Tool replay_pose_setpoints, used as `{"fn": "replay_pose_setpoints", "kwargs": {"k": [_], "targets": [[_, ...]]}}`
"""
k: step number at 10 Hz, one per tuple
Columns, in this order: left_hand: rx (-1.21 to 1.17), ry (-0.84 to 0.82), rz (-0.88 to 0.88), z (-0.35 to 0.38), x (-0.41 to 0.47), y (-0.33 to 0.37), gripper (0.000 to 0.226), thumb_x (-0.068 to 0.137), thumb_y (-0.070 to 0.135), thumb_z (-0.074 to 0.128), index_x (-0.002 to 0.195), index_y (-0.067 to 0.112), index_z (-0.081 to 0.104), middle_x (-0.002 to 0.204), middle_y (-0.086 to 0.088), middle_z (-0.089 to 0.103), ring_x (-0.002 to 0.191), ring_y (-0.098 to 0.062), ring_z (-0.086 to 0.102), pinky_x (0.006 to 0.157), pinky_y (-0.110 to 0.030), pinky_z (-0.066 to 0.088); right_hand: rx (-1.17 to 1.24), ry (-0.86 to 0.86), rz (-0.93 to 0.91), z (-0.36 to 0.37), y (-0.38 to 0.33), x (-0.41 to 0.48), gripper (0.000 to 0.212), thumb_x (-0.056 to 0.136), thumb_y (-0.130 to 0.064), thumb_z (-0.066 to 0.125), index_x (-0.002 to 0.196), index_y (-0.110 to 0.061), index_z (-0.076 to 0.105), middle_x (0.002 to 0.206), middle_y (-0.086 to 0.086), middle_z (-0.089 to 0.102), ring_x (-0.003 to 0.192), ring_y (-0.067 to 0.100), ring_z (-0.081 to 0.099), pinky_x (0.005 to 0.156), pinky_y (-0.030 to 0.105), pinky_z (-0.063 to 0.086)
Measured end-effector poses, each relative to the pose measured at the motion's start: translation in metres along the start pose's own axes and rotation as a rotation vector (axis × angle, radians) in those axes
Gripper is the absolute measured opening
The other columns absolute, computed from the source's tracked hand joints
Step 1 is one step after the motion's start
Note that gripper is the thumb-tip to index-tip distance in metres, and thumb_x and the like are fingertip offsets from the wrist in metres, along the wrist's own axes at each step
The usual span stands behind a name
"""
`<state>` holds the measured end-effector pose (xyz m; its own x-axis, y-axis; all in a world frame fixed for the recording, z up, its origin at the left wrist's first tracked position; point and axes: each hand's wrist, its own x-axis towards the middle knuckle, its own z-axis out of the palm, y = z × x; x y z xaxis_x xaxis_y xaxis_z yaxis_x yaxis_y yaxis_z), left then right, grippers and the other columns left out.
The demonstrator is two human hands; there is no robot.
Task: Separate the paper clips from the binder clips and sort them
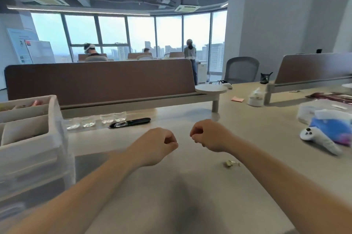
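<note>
Forearms, two, bare: left forearm (95,182) and right forearm (285,172) reach out from my feed's lower edge over the desk (171,191).

Item 1. Drawer organiser (28,130), pale plastic, well to the left of the left hand; contents too blurred to list.

Item 2. Clear jars (87,121), a short row beyond and left of the left hand, with a black case (129,122) just beside them.

Item 3. Left hand (160,141): fingers curled into a fist above the desk; nothing shows in it.

Item 4. Right hand (206,135): near the left, not touching it, fingers curled with tips drawn together. Whether a clip sits between them I cannot tell.

Item 5. Clips (231,163): one small gold-toned heap on the desk, nearer me than the right hand and a little to its right, just beside the right forearm. Too blurred to tell paper clips from binder clips.

Handling, my judgement: light, stiff metal, apt to tangle and skid on the smooth top. I would pinch one at its edge, a binder clip by its folded body or wire loops.

Item 6. White controller (320,139) and blue soft toy (331,125), well to the right.
</note>
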<state>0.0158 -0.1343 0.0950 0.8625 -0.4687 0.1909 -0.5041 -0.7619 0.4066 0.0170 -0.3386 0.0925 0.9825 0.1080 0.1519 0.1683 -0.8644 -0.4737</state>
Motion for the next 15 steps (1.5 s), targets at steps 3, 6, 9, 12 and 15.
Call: {"fn": "replay_pose_setpoints", "kwargs": {"k": [3,6,9,12,15], "targets": [[-0.054,-0.125,0.042,0.069,0.042,0.036,0.015,0.094,0.031,0.056,0.097,0.022,0.069,0.093,0.01,0.065,0.085,-0.009,0.059,0.073,-0.023,0.044,-0.129,-0.057,0.208,-0.006,0.096,-0.029,0.024,0.089,-0.021,0.063,0.113,-0.02,0.069,0.113,-0.003,0.065,0.093,0.013,0.058,0.078,0.023,0.043],[-0.035,-0.165,0.054,0.101,0.061,0.037,0.011,0.093,0.028,0.058,0.097,0.028,0.068,0.099,0.012,0.065,0.093,-0.008,0.059,0.081,-0.024,0.047,-0.289,-0.172,0.229,0.016,0.125,-0.029,0.042,0.079,-0.028,0.072,0.12,-0.026,0.065,0.121,-0.002,0.062,0.107,0.022,0.06,0.085,0.027,0.048],[0.028,-0.089,-0.07,0.09,0.074,-0.023,0.023,0.095,0.017,0.055,0.114,0.019,0.067,0.117,0.002,0.063,0.104,-0.014,0.059,0.088,-0.023,0.044,-0.162,-0.074,0.131,0.04,0.098,0.007,0.03,0.085,-0.031,0.069,0.112,-0.018,0.065,0.115,0.002,0.063,0.105,0.024,0.059,0.076,0.025,0.039],[0.22,-0.115,-0.117,0.085,0.091,-0.083,0.046,0.094,0.008,0.049,0.137,0.021,0.053,0.139,-0.002,0.046,0.13,-0.022,0.047,0.105,-0.032,0.038,-0.101,-0.049,0.055,0.073,0.065,0.053,0.023,0.086,-0.038,0.068,0.101,-0.021,0.062,0.106,0.0,0.064,0.091,0.02,0.058,0.078,0.031,0.048],[0.17,-0.108,-0.042,0.093,0.105,-0.094,0.023,0.086,0.011,0.061,0.106,0.019,0.069,0.11,-0.001,0.058,0.103,-0.019,0.058,0.086,-0.028,0.045,-0.073,-0.07,0.018,0.091,0.05,0.071,0.025,0.085,-0.035,0.068,0.107,-0.023,0.067,0.104,-0.002,0.066,0.093,0.018,0.061,0.084,0.033,0.052]]}}
